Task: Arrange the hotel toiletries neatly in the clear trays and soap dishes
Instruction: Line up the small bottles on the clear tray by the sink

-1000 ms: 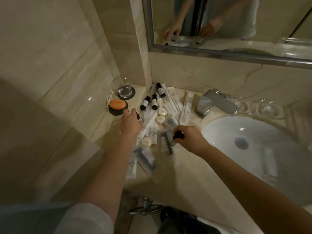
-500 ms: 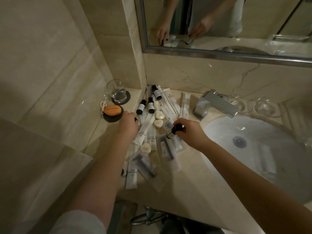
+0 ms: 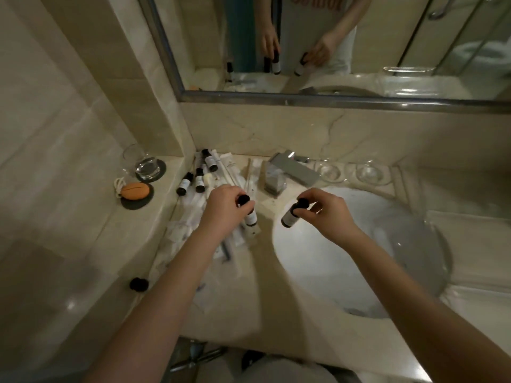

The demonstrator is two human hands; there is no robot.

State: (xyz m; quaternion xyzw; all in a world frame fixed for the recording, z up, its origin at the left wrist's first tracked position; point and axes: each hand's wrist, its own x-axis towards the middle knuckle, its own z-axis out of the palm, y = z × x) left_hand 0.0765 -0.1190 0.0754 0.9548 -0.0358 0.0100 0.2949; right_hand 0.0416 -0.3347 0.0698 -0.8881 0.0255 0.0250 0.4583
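Pinching one bottle [image 3: 251, 218], left hand [image 3: 226, 208], another bottle [image 3: 290, 215], right hand [image 3: 329, 214]

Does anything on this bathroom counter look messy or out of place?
Yes. The toiletries lie in a jumbled heap left of the sink, packets overlapping at all angles. One small dark object sits alone near the left edge of the counter; too blurred to identify.

I log smooth-looking left bottle [image 3: 251, 219] in left hand [image 3: 228, 208], matt white wrappers [image 3: 190, 215] beneath; right bottle [image 3: 289, 216] in right hand [image 3: 327, 212], glossy white basin [image 3: 331, 261] beneath; shiny metal faucet [image 3: 293, 170] beyond; polished glossy stone counter [image 3: 249, 299] nearer me.
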